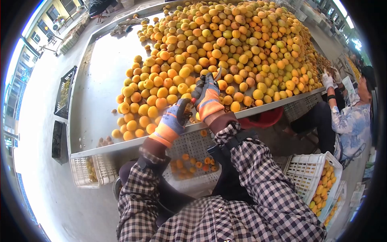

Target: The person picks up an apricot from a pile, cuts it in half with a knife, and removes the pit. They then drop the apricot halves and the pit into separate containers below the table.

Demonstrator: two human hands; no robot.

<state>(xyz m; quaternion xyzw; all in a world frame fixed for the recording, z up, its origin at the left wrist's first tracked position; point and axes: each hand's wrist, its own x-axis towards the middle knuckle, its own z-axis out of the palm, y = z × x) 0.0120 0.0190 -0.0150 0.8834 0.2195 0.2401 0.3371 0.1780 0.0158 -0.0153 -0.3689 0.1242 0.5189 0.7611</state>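
Note:
A large heap of apricots [242,44] covers much of the metal table [100,92] before me. My right hand [209,97], in an orange and grey glove, is closed round a small knife [218,74]; its curved blade points away from me and a bit of red shows at the near end. Close beside it, my left hand [171,123] has its dark-tipped fingers curled; what they hold, if anything, is hidden. Below the table edge, an orange apricot piece [203,132] hangs in the air over a white crate [193,141] with cut apricots in it.
Apricots fill a white crate [306,171] at my right. Another white crate [105,169] stands under the table's left corner, with black crates [59,141] farther left. A red basin [262,119] sits under the table. Another person [350,117] works at the right.

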